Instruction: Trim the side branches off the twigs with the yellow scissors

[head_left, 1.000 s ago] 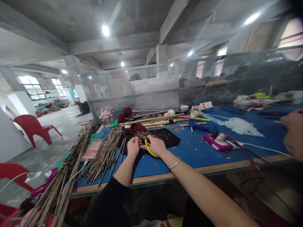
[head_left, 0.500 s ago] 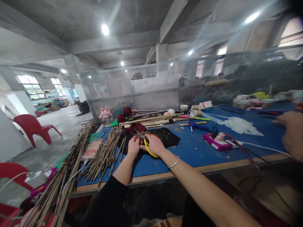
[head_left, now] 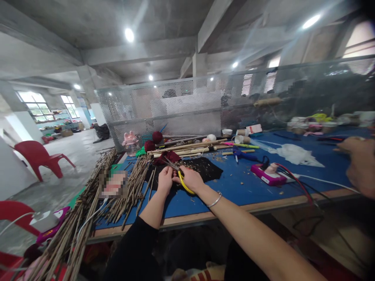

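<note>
My right hand [head_left: 189, 178] is closed on yellow-handled scissors [head_left: 184, 183], whose blades point up and to the left. Close against it, my left hand [head_left: 165, 180] has its fingers pinched together near the blades; what they hold is too small to make out. Both hands are over a black cloth [head_left: 209, 168] strewn with small pale scraps. Just beyond the blades lies a dark red cloth [head_left: 169, 157]. To the left of my left hand, a pile of thin brown sticks [head_left: 133, 189] rests on the blue table [head_left: 231, 193].
Long sticks, dark red yarn balls [head_left: 157, 137] and a pink jar [head_left: 130, 143] stand at the back. A purple power strip [head_left: 268, 175], a blue glue gun [head_left: 247, 155] and white plastic [head_left: 299, 154] lie to the right. Another person's hand [head_left: 360, 164] is at the right edge.
The scissor blades look a little more raised and spread apart. My hands stay in nearly the same place, and the other person's hand has moved slightly left.
</note>
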Tool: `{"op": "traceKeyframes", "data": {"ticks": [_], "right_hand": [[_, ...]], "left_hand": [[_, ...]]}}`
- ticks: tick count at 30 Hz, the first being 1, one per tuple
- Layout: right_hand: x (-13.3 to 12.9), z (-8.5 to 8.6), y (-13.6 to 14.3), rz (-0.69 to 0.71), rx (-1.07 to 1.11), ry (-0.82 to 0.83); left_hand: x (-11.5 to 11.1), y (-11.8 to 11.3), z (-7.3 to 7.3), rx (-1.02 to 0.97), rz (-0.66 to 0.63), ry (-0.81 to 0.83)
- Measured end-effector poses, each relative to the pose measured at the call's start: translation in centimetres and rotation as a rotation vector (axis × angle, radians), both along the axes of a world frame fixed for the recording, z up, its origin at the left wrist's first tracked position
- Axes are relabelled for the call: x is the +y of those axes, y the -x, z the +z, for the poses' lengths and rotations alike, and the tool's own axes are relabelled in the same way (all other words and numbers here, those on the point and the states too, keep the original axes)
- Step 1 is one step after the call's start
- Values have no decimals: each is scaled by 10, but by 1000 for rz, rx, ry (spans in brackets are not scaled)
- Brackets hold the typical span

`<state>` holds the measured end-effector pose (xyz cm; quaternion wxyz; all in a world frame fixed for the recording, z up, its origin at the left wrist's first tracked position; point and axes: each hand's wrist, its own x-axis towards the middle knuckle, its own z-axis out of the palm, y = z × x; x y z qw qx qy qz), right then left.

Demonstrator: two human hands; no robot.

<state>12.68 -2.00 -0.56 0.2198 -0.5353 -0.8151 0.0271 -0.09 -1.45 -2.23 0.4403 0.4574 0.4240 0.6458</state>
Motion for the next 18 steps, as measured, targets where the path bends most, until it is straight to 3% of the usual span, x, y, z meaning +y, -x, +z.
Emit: {"op": "traceKeyframes", "data": {"ticks": [10, 18], "right_hand": [[2, 1, -1, -66, -58, 23], [2, 3, -4, -98, -56, 44]], "left_hand": [[11, 2, -13, -50, -52, 29], [10, 4, -15, 71, 34, 31]]}}
